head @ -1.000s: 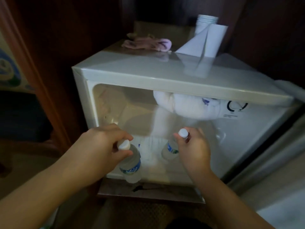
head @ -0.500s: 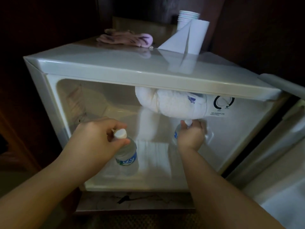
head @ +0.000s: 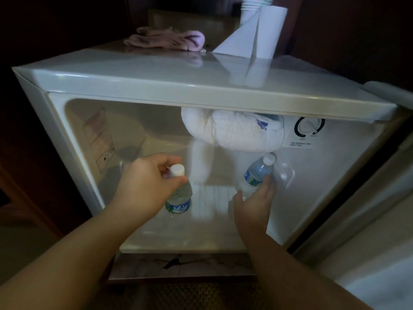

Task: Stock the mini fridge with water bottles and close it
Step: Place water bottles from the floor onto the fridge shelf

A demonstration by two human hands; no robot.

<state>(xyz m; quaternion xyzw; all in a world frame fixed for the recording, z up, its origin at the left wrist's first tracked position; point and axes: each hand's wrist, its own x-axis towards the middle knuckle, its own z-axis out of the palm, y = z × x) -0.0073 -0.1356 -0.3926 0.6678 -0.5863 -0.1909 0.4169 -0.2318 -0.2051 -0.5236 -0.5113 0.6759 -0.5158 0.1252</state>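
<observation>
A: Where are the bottles, counting from the white mini fridge (head: 138,86)?

B: Both are inside its open cavity. The clear plastic water bottle with a white cap and blue label (head: 178,193) stands upright on the fridge floor, left of centre. The left hand (head: 145,182) pinches it at the neck, just under the cap, fingers closed round it.

A: And the second?

B: The other clear, white-capped water bottle (head: 257,175) is on the right side of the fridge cavity, tilted, cap leaning toward the right inner wall. The right hand (head: 252,204) cups its lower part from beneath, thumb on one side, fingers on the other, so it is gripping that bottle.

A: What is above them?

B: A thick lump of white frost (head: 234,133) hangs under the fridge ceiling, with a frosted column running down toward the floor. Right of it sits a black-ringed temperature dial (head: 309,127).

A: On top of the fridge?

B: A crumpled pink cloth (head: 165,39) at the back left, a white paper towel roll (head: 266,32) at the back right, and a stack of white paper cups (head: 252,5) just behind the roll. The fridge door (head: 368,231) stands open off to the fridge's right
</observation>
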